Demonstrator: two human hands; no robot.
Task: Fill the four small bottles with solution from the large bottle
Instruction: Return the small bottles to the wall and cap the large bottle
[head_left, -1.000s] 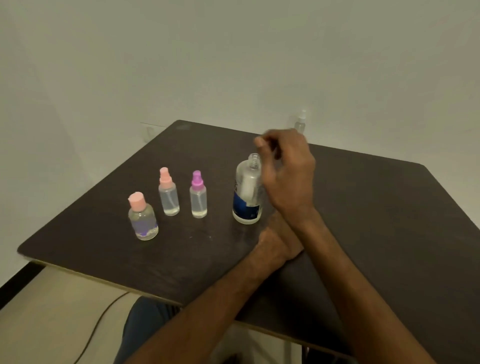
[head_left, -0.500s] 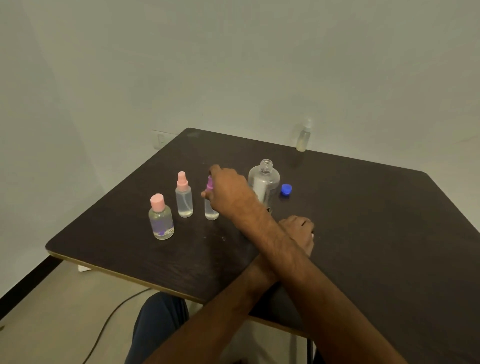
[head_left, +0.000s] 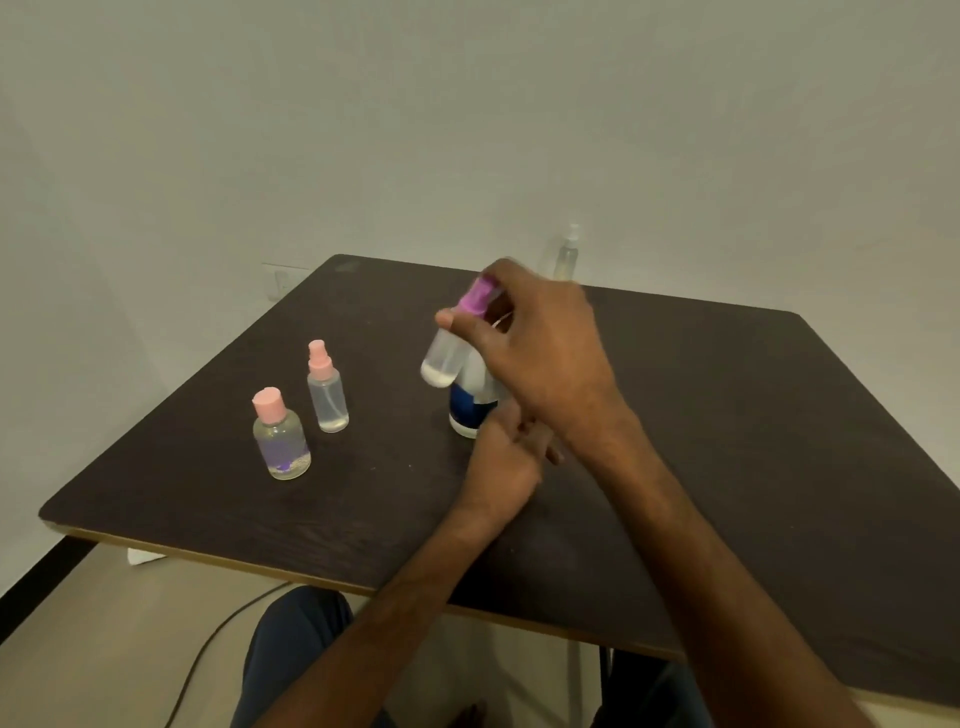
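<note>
My right hand (head_left: 540, 343) grips a small clear bottle with a purple spray cap (head_left: 444, 358) by its neck. The bottle is lifted off the table and tilted, just in front of the large bottle (head_left: 467, 410), whose blue label and base show below my hand. Its top is hidden. My left hand (head_left: 504, 452) rests on the table beside the large bottle's base, fingers loosely bent and holding nothing. A pink-capped spray bottle (head_left: 327, 395) and a rounder pink-capped bottle (head_left: 280, 441) stand to the left. A fourth small clear bottle (head_left: 566, 257) stands at the far edge.
The dark table (head_left: 727, 415) stands against a pale wall with an outlet (head_left: 280, 280) at the back left. A cable (head_left: 218, 639) runs over the floor under the near edge, beside my knee.
My right hand has picked the purple-capped bottle up from its place left of the large bottle and carried it up and to the right. The blue cap is now hidden behind that hand.
</note>
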